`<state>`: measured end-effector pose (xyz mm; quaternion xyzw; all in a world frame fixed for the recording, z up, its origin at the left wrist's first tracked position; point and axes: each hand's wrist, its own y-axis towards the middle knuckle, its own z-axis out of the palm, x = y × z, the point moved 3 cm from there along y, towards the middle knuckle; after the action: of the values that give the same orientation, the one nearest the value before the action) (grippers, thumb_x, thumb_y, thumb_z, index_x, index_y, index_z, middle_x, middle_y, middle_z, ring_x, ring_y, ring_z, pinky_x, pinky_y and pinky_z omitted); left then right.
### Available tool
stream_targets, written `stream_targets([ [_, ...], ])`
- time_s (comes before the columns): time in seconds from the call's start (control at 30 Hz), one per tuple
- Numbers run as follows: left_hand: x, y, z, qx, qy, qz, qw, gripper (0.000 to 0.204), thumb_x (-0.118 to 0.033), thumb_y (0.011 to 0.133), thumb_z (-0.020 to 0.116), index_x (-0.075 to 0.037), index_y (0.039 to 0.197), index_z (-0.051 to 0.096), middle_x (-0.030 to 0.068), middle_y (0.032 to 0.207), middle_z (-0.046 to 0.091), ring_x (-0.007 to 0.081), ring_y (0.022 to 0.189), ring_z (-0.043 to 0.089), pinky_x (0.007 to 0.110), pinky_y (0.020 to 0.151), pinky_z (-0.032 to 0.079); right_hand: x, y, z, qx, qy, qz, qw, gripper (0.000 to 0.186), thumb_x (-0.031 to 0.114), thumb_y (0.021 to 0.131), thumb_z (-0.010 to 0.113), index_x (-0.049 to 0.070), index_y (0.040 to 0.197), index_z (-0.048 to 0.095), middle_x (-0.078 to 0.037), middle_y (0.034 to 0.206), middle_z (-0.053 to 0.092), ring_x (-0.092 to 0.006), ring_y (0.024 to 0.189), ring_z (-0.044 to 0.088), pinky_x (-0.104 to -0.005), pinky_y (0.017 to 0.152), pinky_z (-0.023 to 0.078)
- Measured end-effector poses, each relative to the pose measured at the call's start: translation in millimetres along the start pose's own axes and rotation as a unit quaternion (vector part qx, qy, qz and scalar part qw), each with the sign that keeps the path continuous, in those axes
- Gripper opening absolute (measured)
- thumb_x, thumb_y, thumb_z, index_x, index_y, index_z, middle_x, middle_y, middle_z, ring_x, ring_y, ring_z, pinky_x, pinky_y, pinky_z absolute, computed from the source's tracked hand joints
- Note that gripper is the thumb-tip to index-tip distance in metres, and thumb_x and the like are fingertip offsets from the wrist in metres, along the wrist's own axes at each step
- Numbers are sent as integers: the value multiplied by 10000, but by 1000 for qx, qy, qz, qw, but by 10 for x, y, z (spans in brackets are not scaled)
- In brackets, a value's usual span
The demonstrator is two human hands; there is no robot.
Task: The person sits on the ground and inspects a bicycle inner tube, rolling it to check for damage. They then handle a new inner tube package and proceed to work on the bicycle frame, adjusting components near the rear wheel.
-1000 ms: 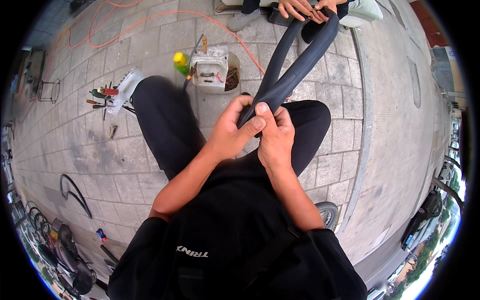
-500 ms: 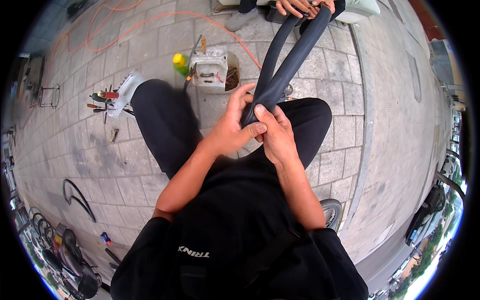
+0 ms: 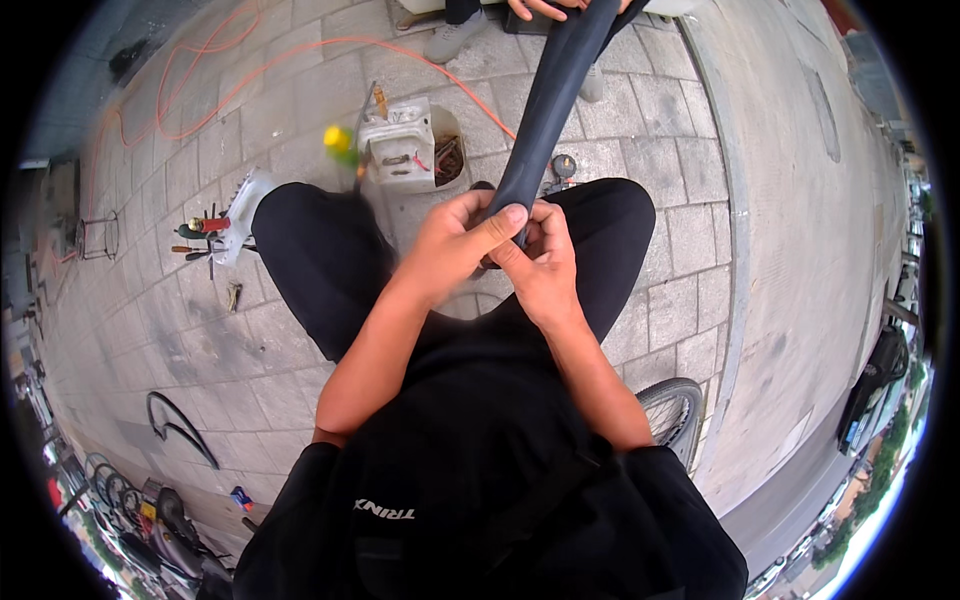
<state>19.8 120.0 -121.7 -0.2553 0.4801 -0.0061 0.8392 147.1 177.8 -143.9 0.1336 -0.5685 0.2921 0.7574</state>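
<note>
Evidently L hand [image 3: 448, 245] & R hand [image 3: 548, 270], close tog., grip blk tube [image 3: 550, 108] at its near end, prob. to steady it, w/ white tub [image 3: 415, 122] left of tube

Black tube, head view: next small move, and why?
Probably slide the right grip a little along the black tube, with the left grip pinching it: both sit close together at its near part, and the length beyond runs toward another person's hand.
</note>
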Motion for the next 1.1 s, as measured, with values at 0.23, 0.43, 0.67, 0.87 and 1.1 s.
stream_targets([
  [0.23, -30, 76, 162, -10, -22, 38, 999, 405, -314, 999, 757, 37, 1173, 652, 50, 969, 692, 82, 811, 632, 237, 709, 516, 156, -6, -115, 3, -39, 45, 998, 572, 48, 875, 849, -13, 1311, 484, -68, 1093, 646, -67, 884, 595, -237, 706, 488],
  [0.43, -64, 85, 239, -15, 23, 74, 997, 385, -318, 1018, 734, 26, 1165, 641, 48, 981, 683, 75, 828, 629, 239, 717, 525, 297, -41, -142, -9, -22, 12, 1000, 590, 107, 862, 874, -29, 1295, 498, -64, 1086, 625, -66, 861, 558, -242, 715, 482],
  [0.67, -306, 104, 385, -15, 126, 54, 990, 466, -450, 1052, 652, 9, 1131, 658, 24, 944, 654, 72, 803, 600, 245, 701, 515, 448, -42, -196, -45, -210, -88, 973, 582, 142, 802, 903, -12, 1225, 535, -153, 1207, 524, -191, 980, 577, -325, 784, 508],
  [0.87, -459, 153, 466, -22, 84, 71, 994, 527, -525, 1041, 621, -4, 1089, 686, 28, 945, 667, 92, 834, 619, 256, 736, 526, 666, -8, -70, -16, -290, -299, 909, 627, 10, 758, 845, 2, 1285, 506, -202, 1246, 513, -366, 1171, 542, -424, 1013, 478],
  [1.1, -464, 246, 481, 61, -73, 62, 994, 487, -480, 1100, 511, -22, 1123, 677, 56, 1075, 666, 157, 993, 640, 326, 913, 525, 398, 186, -191, -42, -180, -244, 952, 650, 62, 744, 902, 46, 1283, 540, -125, 1248, 537, -244, 1117, 581, -358, 951, 503],
])
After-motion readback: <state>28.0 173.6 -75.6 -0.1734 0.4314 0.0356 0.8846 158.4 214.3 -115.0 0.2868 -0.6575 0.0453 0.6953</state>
